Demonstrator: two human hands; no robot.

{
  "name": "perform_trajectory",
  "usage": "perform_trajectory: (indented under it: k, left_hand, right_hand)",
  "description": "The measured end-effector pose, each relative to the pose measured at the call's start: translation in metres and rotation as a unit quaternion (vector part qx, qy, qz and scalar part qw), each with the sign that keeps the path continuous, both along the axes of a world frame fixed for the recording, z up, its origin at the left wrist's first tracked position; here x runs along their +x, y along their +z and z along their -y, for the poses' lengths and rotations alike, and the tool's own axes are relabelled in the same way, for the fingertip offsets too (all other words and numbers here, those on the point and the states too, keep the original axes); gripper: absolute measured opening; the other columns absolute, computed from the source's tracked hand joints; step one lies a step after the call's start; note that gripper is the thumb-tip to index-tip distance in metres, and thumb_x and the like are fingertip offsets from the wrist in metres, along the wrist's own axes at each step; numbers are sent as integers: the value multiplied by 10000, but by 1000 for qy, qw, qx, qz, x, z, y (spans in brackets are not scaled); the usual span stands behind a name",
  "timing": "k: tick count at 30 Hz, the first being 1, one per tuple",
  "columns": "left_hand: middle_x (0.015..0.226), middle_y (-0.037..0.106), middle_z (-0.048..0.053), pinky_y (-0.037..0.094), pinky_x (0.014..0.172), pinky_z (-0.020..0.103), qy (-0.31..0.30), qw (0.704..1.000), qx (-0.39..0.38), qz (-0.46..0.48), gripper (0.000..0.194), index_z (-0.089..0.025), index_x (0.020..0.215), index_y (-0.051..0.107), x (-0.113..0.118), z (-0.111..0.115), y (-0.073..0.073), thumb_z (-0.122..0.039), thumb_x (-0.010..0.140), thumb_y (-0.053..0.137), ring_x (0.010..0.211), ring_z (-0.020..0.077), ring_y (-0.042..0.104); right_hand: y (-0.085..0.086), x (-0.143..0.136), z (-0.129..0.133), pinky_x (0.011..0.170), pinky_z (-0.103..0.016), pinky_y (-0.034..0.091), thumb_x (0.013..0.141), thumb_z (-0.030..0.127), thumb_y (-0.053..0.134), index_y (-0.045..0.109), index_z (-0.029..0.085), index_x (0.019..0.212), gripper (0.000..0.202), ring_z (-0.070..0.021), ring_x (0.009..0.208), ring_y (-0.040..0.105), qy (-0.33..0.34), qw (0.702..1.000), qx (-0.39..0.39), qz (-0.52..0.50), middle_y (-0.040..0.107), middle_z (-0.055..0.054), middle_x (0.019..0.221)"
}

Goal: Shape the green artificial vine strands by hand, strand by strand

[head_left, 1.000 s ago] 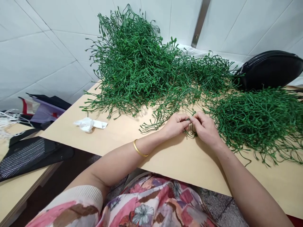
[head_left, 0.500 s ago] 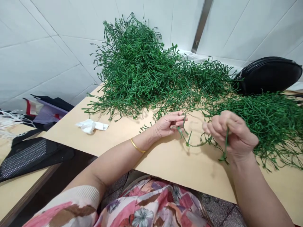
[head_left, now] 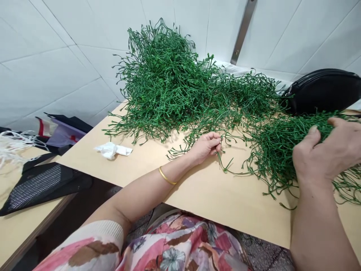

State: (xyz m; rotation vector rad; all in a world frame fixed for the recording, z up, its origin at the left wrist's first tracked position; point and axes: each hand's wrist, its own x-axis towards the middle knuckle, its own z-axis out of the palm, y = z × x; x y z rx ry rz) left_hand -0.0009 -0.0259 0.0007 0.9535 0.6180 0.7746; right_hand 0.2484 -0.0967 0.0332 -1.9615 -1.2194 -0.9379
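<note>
My left hand (head_left: 208, 146) is closed in a pinch on a thin green artificial plant stem (head_left: 225, 169), which curves down to the tabletop and runs right towards the pile there. Over that right-hand pile of green artificial stems (head_left: 279, 150) is my right hand (head_left: 324, 150), its thumb apart and its fingers stretched out. I see nothing held in it, though its palm side is partly hidden. A far larger heap of the same stems (head_left: 169, 82) rises behind my left hand, against the wall.
A crumpled white tissue (head_left: 113, 150) lies left on the tan table (head_left: 214, 192). At the back right stands a black zipped bag (head_left: 324, 90). To the left, a second surface holds a black mesh item (head_left: 36, 188) and white strands (head_left: 17, 145). A metal strip (head_left: 243, 32) runs down the wall.
My right hand has moved right to the pile and opened; the stem piece that hung from its fist no longer shows there. My left hand stays in nearly the same place, still pinching.
</note>
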Motion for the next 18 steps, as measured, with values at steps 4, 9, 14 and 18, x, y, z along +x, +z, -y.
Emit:
perform_trajectory:
  k: [4,9,14,18]
  left_hand:
    - [474,506,-54,239,409,157,24,1000,-8,0,126,-170,760,419,1,2,0,-169,759,546,340,28,316]
    - [466,516,-56,229,402,158,29,1000,-10,-4,154,-179,778,394,-1,4,1,-145,747,541,328,31,321]
    - [464,526,-40,180,389,156,2,1000,-24,5,167,-166,729,398,-2,3,3,-138,734,563,318,16,303]
    - [476,522,-38,191,393,151,12,999,-32,11,153,-152,722,429,-1,0,0,-127,720,579,332,13,327]
  right_hand:
    - [-11,4,-7,698,-519,284,795,302,423,638,197,870,251,-345,941,412,-41,999,-10,0,549,-165,838]
    - [-16,-6,-8,814,-555,280,772,534,469,605,178,1064,480,-366,1045,376,20,991,-108,73,521,-210,1124]
    - [-15,-23,-2,868,-643,246,731,657,458,539,187,1185,658,-407,1148,343,44,981,-183,51,420,-237,1285]
    - [-12,-25,-2,903,-683,202,779,478,505,527,219,1188,485,-414,1216,318,39,990,-131,42,403,-210,1311]
